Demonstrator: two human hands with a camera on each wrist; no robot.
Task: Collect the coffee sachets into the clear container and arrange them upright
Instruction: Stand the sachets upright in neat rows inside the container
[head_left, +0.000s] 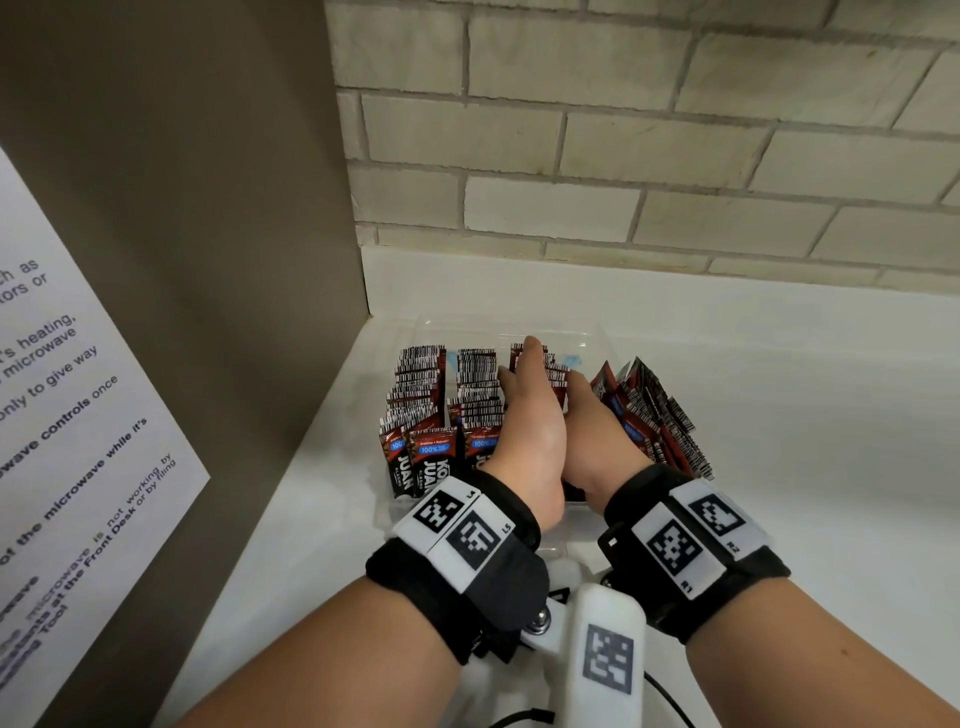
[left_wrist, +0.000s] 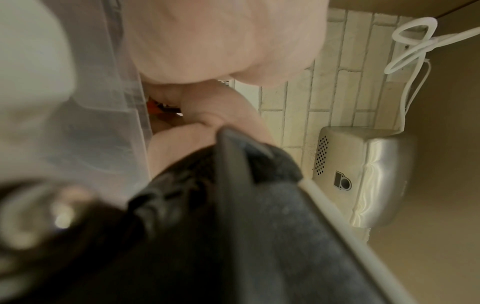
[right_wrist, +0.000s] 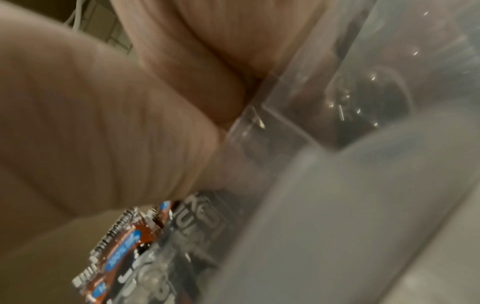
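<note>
A clear container (head_left: 519, 325) stands on the white counter, holding rows of red and black coffee sachets (head_left: 421, 410) set upright. My left hand (head_left: 524, 415) reaches into it edge-on, fingers straight, pressing against sachets in the third row. My right hand (head_left: 597, 436) lies close beside it; its fingers are hidden among the sachets. To the right a fan of sachets (head_left: 654, 415) leans outward. The right wrist view shows sachets (right_wrist: 124, 238) behind the container wall (right_wrist: 311, 102). In the left wrist view the container wall (left_wrist: 109, 102) is blurred.
A brown side panel (head_left: 208, 208) with a paper notice (head_left: 67, 415) closes the left. A brick wall (head_left: 623, 156) stands behind the counter (head_left: 805, 415). The left wrist view shows a metal appliance (left_wrist: 369, 176) and a white cord (left_wrist: 415, 41).
</note>
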